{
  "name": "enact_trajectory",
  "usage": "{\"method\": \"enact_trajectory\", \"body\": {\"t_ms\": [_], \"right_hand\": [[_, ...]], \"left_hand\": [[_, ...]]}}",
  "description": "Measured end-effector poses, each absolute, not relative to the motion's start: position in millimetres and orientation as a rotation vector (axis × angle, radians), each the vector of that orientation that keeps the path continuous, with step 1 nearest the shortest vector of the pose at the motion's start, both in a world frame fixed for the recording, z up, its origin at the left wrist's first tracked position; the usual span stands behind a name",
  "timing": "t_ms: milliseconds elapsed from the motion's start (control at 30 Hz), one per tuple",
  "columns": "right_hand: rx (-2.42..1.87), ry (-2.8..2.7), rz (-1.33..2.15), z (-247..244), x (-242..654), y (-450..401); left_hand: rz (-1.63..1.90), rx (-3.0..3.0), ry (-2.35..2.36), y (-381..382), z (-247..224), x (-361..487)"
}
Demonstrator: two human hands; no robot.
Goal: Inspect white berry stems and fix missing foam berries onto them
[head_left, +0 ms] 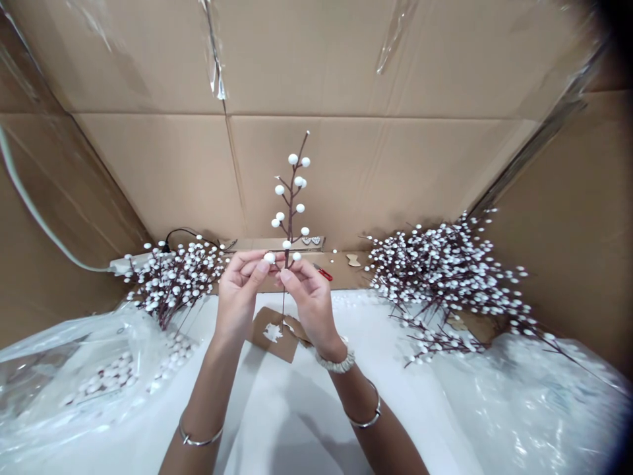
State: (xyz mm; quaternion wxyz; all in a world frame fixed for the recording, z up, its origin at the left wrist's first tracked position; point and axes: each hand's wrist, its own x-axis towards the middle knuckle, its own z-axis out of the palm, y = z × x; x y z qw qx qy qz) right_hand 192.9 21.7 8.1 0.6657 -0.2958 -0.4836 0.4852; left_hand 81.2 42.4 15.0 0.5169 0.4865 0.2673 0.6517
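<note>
a small craft workspace, walled with cardboard sheets (316,72) and heaped with white berry sprays (445,270).

Flattened cardboard sheets (316,72) line the walls behind.

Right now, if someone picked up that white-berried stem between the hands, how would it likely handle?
Probably light and fairly stiff: the white-berried stem stands upright, pinched by the left hand and right hand, without drooping. Its thin side twigs may flex. The round white berries could knock off if pushed.
</note>
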Motion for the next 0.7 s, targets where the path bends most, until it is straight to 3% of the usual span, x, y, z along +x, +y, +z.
{"method": "enact_trajectory", "body": {"t_ms": [700], "right_hand": [[-0.655,-1.097,1.05,8.5,199.2,23.7]], "left_hand": [[1.586,1.336,0.695,42.9,10.0,81.9]]}}
